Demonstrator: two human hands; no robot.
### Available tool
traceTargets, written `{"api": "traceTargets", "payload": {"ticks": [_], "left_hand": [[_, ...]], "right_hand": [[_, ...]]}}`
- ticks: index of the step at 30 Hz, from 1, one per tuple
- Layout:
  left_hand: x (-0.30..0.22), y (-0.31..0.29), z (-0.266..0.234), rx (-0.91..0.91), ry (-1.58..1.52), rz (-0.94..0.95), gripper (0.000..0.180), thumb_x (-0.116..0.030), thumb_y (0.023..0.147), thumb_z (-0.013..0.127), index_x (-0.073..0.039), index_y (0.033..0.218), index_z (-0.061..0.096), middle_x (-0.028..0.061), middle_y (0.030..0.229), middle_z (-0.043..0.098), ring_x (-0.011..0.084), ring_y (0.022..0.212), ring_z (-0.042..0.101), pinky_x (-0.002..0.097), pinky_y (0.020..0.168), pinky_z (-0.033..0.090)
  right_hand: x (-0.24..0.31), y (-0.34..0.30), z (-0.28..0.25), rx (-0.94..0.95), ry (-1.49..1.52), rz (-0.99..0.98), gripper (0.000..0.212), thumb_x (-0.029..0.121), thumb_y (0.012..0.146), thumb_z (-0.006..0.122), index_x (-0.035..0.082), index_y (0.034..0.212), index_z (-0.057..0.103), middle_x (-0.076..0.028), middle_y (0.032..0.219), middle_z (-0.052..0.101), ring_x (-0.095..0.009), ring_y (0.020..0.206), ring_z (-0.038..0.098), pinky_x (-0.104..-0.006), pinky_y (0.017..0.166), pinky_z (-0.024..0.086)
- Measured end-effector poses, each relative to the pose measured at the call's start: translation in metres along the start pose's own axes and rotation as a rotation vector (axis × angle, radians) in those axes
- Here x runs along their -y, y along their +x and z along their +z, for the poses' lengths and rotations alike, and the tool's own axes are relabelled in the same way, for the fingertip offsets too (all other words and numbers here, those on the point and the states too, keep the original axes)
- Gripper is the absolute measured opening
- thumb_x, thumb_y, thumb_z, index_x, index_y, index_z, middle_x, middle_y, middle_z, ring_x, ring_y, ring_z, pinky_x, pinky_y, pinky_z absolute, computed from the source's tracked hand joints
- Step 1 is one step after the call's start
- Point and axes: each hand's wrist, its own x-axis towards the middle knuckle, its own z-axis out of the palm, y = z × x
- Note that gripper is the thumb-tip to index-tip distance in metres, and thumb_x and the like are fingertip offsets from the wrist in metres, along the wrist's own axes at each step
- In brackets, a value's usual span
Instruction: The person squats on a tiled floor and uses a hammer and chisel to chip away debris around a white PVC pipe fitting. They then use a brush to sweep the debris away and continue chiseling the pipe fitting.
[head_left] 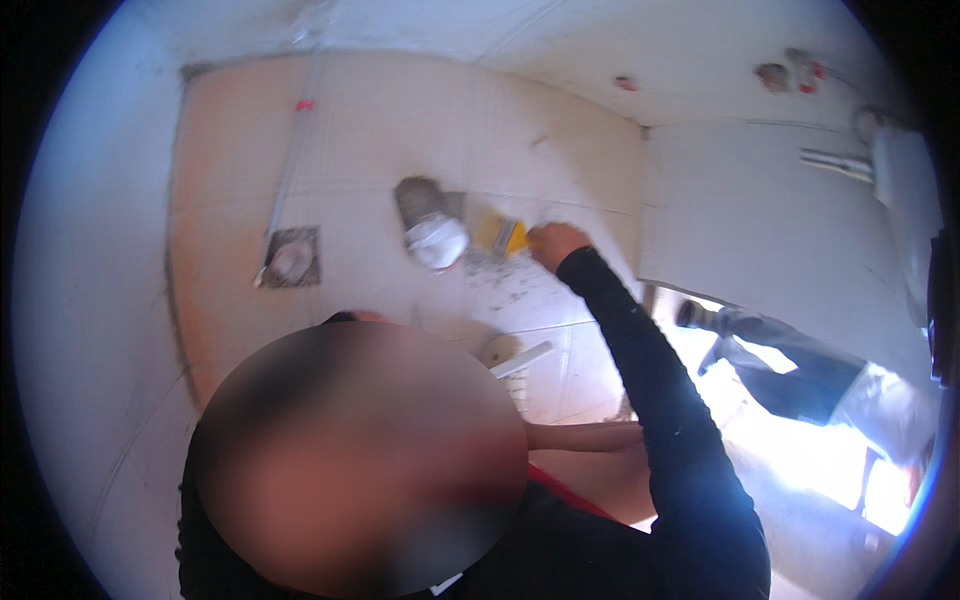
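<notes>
Head view: the right hand [555, 243] clenches its fingers on a yellow scraper [500, 236] pressed to the tiled floor [380, 130] beside a white cap [437, 241]. It looks light and stiff, best gripped by its handle. The left hand is out of sight.

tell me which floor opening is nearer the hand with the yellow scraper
The round one with the white cap, just left of the scraper; the square drain lies further left.
</notes>
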Motion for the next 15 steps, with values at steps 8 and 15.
{"api": "traceTargets", "payload": {"ticks": [8, 15], "left_hand": [[0.053, 0.090, 0.029, 0.109, 0.382, 0.172, 0.040, -0.045, 0.080, 0.055, -0.013, 0.102, 0.063, 0.0116, 0.089, 0.067, 0.0254, 0.082, 0.066, 0.0384, 0.077, 0.052], [0.042, 0.142, 0.000, 0.146, 0.608, 0.119, 0.044, -0.033, 0.077, 0.062, -0.016, 0.118, 0.061, 0.0139, 0.102, 0.067, 0.0283, 0.092, 0.066, 0.0403, 0.082, 0.051]], "right_hand": [[-0.012, -0.128, -0.006, -0.128, 0.227, 0.228, 0.027, 0.018, 0.087, 0.049, 0.014, 0.113, 0.058, -0.014, 0.093, 0.061, -0.032, 0.081, 0.064, -0.0439, 0.068, 0.053], [-0.002, -0.166, -0.012, 0.000, 0.426, 0.488, 0.026, 0.026, 0.084, 0.057, 0.010, 0.105, 0.060, -0.012, 0.092, 0.065, -0.030, 0.089, 0.064, -0.0418, 0.078, 0.052]]}}
